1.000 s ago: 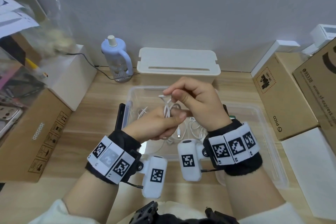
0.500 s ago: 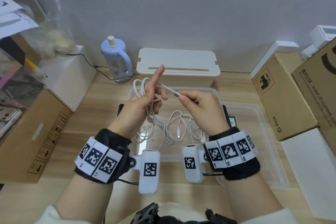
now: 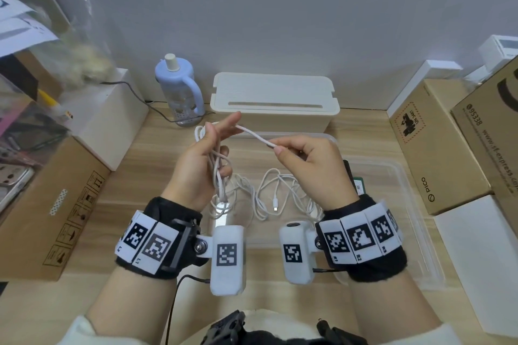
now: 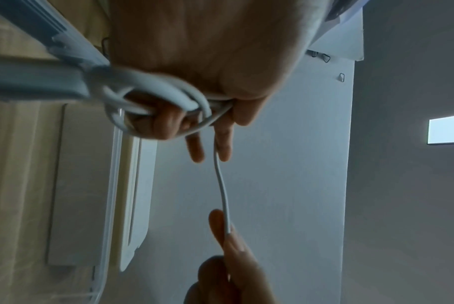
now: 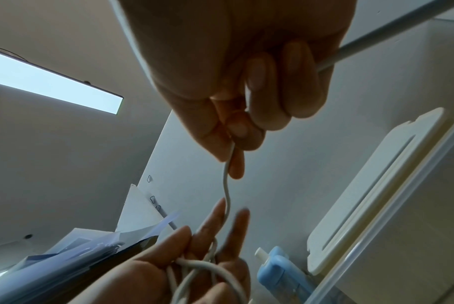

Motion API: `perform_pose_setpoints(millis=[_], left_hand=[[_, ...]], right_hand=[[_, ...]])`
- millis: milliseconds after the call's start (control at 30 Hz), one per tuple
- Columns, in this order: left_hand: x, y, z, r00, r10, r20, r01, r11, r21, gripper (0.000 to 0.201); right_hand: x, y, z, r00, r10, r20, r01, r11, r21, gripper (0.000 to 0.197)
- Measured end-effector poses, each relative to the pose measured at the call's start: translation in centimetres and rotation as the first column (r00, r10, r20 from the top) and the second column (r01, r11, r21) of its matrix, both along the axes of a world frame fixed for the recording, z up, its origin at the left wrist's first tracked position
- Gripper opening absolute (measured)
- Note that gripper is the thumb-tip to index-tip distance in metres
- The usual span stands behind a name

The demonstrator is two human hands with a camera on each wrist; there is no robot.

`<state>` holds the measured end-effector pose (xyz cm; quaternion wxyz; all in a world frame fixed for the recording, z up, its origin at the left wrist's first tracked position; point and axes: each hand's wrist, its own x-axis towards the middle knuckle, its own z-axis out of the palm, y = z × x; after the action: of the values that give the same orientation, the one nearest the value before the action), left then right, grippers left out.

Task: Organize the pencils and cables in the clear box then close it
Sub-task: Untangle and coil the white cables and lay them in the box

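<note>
Cable, thin white cord (image 3: 253, 136), spans between your hands above the clear plastic box (image 3: 398, 176): your left hand (image 3: 200, 165) grips its gathered coils, your right hand (image 3: 311, 165) pinches the free end taut, likely for winding another loop.

Left hand (image 3: 200, 165) holds coiled white cable (image 3: 221, 176); right hand (image 3: 314, 168) pinches its end.
</note>
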<state>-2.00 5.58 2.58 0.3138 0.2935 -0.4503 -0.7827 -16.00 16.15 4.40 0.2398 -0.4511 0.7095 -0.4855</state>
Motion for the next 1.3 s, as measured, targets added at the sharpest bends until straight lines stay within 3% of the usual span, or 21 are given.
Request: perform_pose_setpoints(millis=[233,367,533,600,667,733,833,933,1000,1100,1200,1300], left_hand=[[-1.2,0.7,0.0,0.998,-0.037,0.044,0.041,0.994,-0.099,0.036],[-1.8,1.0,-0.1,1.000,-0.022,0.017,0.023,0.998,-0.054,0.048],[-1.6,0.0,-0.7,0.992,0.120,-0.046,-0.122,0.990,-0.064,0.055],[-1.2,-0.6,-0.4,0.967,0.195,-0.164,-0.193,0.981,0.031,0.044],[-0.5,-1.3,0.3,0.934,0.224,-0.278,-0.183,0.969,0.166,0.016],[0.3,-1.7,0.9,0.919,0.151,-0.365,-0.047,0.959,0.279,0.010],[1.2,-1.6,1.4,0.913,-0.064,-0.402,0.207,0.924,0.323,0.011],[0.9,-0.8,0.9,0.924,-0.243,-0.297,0.336,0.886,0.320,0.035],[0.4,0.0,0.4,0.914,-0.357,-0.194,0.402,0.865,0.301,0.042],[-0.5,1.4,0.4,0.789,-0.611,0.068,0.598,0.788,0.146,0.040],[-0.9,2.2,0.8,0.654,-0.708,0.266,0.729,0.684,0.031,0.013],[-0.6,2.0,0.6,0.600,-0.757,0.258,0.778,0.627,0.030,0.045]], right_hand=[[1.6,-0.5,-0.2,0.994,0.103,-0.038,-0.100,0.992,0.078,0.021],[2.9,-0.6,-0.3,0.985,0.145,-0.095,-0.136,0.987,0.091,0.017],[3.0,-0.1,-0.7,0.960,0.281,-0.016,-0.278,0.956,0.090,0.023],[2.7,0.2,-0.8,0.919,0.380,0.106,-0.393,0.905,0.161,0.022],[2.2,0.4,-1.1,0.868,0.460,0.187,-0.495,0.831,0.255,0.021],[1.4,0.4,-1.9,0.879,0.459,0.131,-0.474,0.811,0.343,0.015],[-0.4,0.2,-2.7,0.953,0.303,-0.019,-0.271,0.875,0.400,0.013],[-1.9,0.0,-2.1,0.986,0.121,-0.116,-0.082,0.952,0.296,0.014],[-2.0,-0.2,-1.3,0.977,0.080,-0.196,-0.048,0.986,0.163,0.015],[-1.2,-0.7,-0.3,0.963,0.119,-0.241,-0.128,0.992,-0.021,0.010],[-1.0,-0.7,0.0,0.962,0.136,-0.237,-0.157,0.985,-0.072,0.016],[-1.6,-0.7,-0.9,0.994,0.076,-0.081,-0.084,0.991,-0.107,0.010]])
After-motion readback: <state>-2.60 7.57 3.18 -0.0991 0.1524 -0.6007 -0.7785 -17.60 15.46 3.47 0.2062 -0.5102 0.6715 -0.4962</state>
